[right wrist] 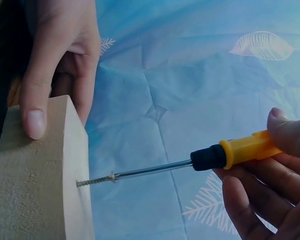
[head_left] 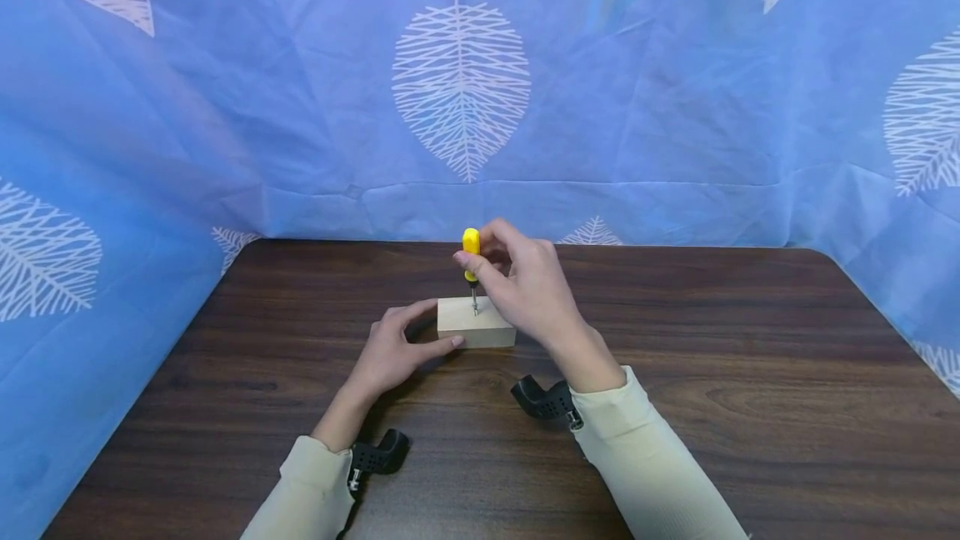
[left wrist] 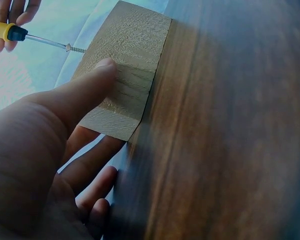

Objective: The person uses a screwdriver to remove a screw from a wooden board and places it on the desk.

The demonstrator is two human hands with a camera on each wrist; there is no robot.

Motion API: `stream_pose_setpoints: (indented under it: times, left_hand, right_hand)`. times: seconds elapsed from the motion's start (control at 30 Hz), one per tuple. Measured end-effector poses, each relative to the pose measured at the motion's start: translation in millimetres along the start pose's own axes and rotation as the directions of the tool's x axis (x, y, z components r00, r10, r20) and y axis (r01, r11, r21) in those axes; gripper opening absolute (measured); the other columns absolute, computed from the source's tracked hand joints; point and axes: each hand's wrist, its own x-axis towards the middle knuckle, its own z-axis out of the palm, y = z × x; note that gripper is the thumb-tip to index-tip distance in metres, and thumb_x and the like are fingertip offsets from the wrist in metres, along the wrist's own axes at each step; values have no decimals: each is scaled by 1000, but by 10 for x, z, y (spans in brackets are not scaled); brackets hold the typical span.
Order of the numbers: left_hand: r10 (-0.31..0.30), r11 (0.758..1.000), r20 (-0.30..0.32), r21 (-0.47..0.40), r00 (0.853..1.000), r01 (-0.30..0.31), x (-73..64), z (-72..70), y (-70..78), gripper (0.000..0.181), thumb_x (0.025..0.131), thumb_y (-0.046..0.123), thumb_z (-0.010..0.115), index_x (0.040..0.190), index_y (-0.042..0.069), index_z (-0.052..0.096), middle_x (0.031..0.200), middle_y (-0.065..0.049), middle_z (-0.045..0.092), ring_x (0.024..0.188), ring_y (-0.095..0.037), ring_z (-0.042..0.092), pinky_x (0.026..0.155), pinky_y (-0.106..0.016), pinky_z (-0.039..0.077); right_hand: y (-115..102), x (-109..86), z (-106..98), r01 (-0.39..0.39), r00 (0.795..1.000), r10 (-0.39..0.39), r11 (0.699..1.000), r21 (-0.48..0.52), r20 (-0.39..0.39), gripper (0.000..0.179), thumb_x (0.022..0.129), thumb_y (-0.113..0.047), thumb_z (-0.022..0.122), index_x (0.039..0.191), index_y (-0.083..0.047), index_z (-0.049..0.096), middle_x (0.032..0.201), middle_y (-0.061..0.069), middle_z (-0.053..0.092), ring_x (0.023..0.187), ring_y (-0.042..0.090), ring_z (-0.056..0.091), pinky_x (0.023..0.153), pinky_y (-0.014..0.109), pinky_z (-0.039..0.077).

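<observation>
Two hands work on one wood block [head_left: 476, 334], which rests on the table [head_left: 750, 340], mid-view. The left hand [head_left: 392, 352] grips its left end — thumb on the near long face, other fingers round the end, partly hidden. The right hand [head_left: 534, 283] pinches the yellow handle of a screwdriver [head_left: 471, 242] btwn thumb & fingers, shaft down to a screw [right wrist: 94, 181] standing in the block's top w/ most of its thread showing.

To do it well: shaft & screw in one line, square to the top face; light, steady pressure w/ short twists, so the tip doesn't slip off the head. Left thumb best braced low, away from the screw, in case of a slip.

Edges/room: far table edge is near the block, blue backdrop [head_left: 315, 107] behind it — tabletop runs wider to L & R. Black wrist cam [head_left: 538, 398] at the right sleeve [head_left: 637, 448] sits low, so mind any wrist drop.
</observation>
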Motion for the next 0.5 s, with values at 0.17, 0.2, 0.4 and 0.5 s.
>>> stream_pose_setpoints:
  times: [0.17,0.2,0.4,0.5]
  left_hand:
    - [-6,1000,-3,-1,1000,6,-15,6,-13,76,91,46,87,157,19,59,160,-12,57,152,-41,44,121,-71,37]
    - [-7,1000,-2,0,1000,7,-14,6,-12,76,91,46,87,156,20,59,160,-11,57,152,-41,44,121,-71,37]
    - [-7,1000,-2,-1,1000,7,-1,0,-4,76,91,47,87,157,20,59,160,-12,57,152,-41,44,121,-72,37]
    - [3,1000,-3,-5,1000,-3,4,-4,-10,76,92,46,86,157,19,59,160,-13,57,153,-42,43,121,-72,36]
  right_hand:
    - [1,-8,29,-36,999,36,999,1,2,19,99,-27,81,107,-12,71,96,1,82,85,14,78,74,35,63]
    - [1,-10,36,-34,999,34,999,-4,-2,20,98,-27,82,107,-12,71,97,1,82,85,14,77,74,35,62]
    - [5,-15,59,-1,999,0,1000,-24,-41,20,97,-24,84,103,-10,71,93,2,83,82,14,77,67,30,57]
    - [4,-10,60,19,999,-20,1000,-22,-48,18,97,-21,84,101,-9,71,90,4,84,77,14,76,62,27,51]
